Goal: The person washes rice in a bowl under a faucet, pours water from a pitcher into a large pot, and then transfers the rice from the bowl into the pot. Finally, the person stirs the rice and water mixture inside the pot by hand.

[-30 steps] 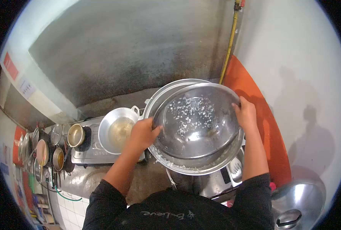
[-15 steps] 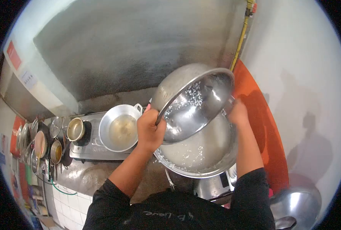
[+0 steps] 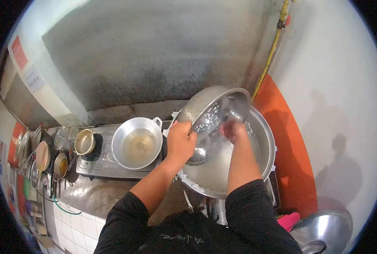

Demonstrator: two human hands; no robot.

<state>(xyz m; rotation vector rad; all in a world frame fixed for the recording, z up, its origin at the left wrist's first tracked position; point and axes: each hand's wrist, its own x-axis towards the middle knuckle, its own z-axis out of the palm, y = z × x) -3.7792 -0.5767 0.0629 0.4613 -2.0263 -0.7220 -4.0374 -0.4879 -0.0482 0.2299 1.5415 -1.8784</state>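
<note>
A large steel bowl (image 3: 201,99) is tipped over a wide metal pot (image 3: 269,131), with white grains resembling rice stuck to its inner wall. My left hand (image 3: 181,143) grips the bowl's left rim, thumb on the inside. Smeared by motion, my right hand (image 3: 238,132) is at the mouth of the bowl, above the pot. A dark red patch shows at its fingers, and I cannot make out whether it holds anything. Cloudy whitish liquid (image 3: 211,175) fills the pot, and more white grains cling along its near rim.
Left of the pot, a white metal pan (image 3: 116,142) with yellowish liquid sits on a gas stove (image 3: 91,168), beside a small pot (image 3: 84,142). Several pans hang at far left. Tongs (image 3: 188,201) lie near the pot. A large steel lid (image 3: 324,230) stands at lower right; a yellow pipe (image 3: 269,63) runs up the wall.
My right hand has left the bowl's right side and moved left to its mouth. The bowl has come lower and slightly left, uncovering the pot's right rim.
</note>
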